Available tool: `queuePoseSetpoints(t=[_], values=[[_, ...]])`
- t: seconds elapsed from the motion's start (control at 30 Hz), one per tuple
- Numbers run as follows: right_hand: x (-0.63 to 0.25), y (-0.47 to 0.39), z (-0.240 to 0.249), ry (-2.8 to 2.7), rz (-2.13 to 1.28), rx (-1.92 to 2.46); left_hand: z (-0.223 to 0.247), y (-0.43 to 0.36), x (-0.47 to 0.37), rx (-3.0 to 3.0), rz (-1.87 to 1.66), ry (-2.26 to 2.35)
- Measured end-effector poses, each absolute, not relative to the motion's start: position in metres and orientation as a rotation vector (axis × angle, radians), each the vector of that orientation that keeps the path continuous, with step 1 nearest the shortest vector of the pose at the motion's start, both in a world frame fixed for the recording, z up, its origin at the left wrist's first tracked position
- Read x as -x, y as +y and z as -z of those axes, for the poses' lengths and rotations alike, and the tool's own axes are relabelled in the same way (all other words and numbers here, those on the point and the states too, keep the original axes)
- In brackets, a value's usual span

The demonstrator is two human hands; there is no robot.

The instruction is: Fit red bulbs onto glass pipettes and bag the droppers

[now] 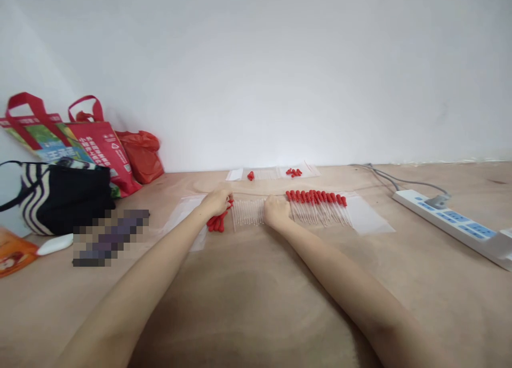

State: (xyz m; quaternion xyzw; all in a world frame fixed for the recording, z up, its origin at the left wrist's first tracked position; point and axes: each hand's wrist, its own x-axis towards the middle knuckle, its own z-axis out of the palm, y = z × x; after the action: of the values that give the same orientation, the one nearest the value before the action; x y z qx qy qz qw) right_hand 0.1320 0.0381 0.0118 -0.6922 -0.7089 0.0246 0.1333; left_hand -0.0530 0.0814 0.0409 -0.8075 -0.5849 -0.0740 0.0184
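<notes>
My left hand (216, 202) is closed in a pinch on a small red rubber bulb (230, 201). Just below it lies a pile of red rubber bulbs (216, 224). My right hand (277, 212) is a closed fist over the right end of a row of thin clear tubes (248, 212); its fingertips and anything in them are hidden. To the right of that fist, several droppers (318, 198), clear tubes topped with red bulbs, lie side by side with their bulbs toward the wall. Clear plastic sheeting (370, 216) lies beneath them.
Near the wall lie more red bulbs (294, 172) on a clear plastic bag (312, 169). A white power strip (448, 221) with a grey cable stands at right. Shopping bags (104, 149), a black bag (76, 197) and a pixelated dark object (114, 237) occupy the left.
</notes>
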Motion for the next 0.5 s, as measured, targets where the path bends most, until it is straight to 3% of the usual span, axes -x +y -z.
queuePoseSetpoints(t=[0.27,0.5], values=[[-0.149,0.025,-0.002,-2.046,0.221,1.841,-0.038,0.087,0.052,2.583,0.192,-1.858],[-0.196,-0.002,0.012,-2.079,0.395,1.550,-0.053,0.063,0.045,2.465,0.643,-1.744]])
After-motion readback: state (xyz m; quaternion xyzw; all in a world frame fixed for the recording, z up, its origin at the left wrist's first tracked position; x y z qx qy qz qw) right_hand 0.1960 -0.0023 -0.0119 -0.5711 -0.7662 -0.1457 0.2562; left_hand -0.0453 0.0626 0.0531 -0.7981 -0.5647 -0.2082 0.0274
